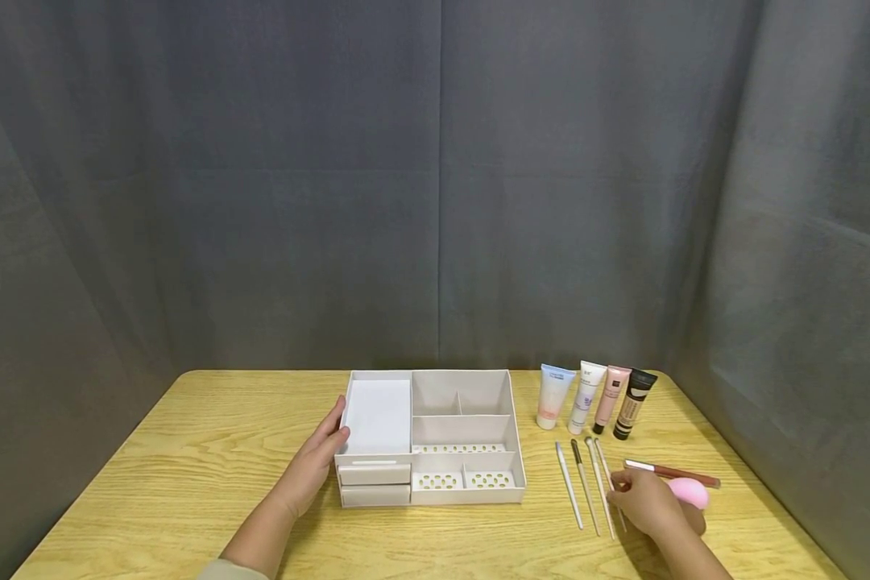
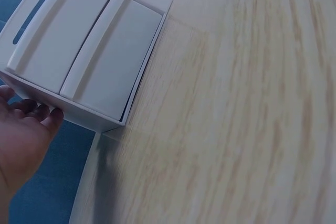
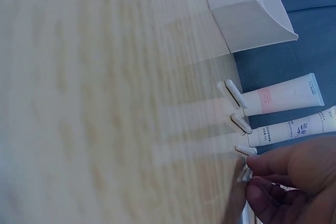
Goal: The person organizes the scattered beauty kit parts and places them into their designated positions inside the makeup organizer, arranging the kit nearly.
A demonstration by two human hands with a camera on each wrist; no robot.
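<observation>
pinching the rightmost brush [image 1: 612, 483] with right hand [image 1: 648, 503] fingers (long axis running away from the person); left hand [image 1: 312, 463] is resting open-fingered against the organizer [image 1: 507, 483].

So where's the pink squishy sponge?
In the head view the pink sponge lies on the table's right side, just behind the right hand and below the rose-coloured stick, right of the four brushes.

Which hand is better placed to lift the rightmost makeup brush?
Right. The right hand already touches the rightmost brush, while the left hand rests against the organizer, away from it.
</observation>
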